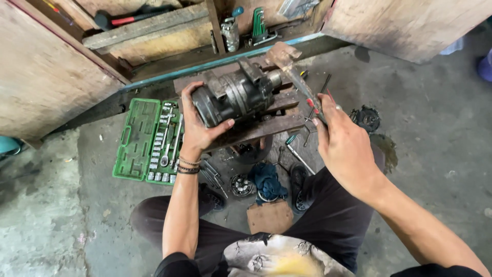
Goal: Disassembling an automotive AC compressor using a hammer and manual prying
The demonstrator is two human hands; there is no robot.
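My left hand point(197, 127) grips the rear end of a grimy grey cylindrical compressor body point(237, 95) that lies on a rusty metal stand point(271, 125). The thumb wraps under its dark end cap. My right hand point(342, 146) is raised to the right of the stand and holds a red-handled plier-like tool point(313, 105), its tip pointing toward the compressor's front shaft point(275, 78).
An open green socket set case point(148, 141) lies on the concrete floor to the left. Loose wrenches, a pulley part point(241, 184), a blue rag point(266, 182) and a dark round part point(365, 118) lie around the stand. Wooden boards and shelves with tools stand behind.
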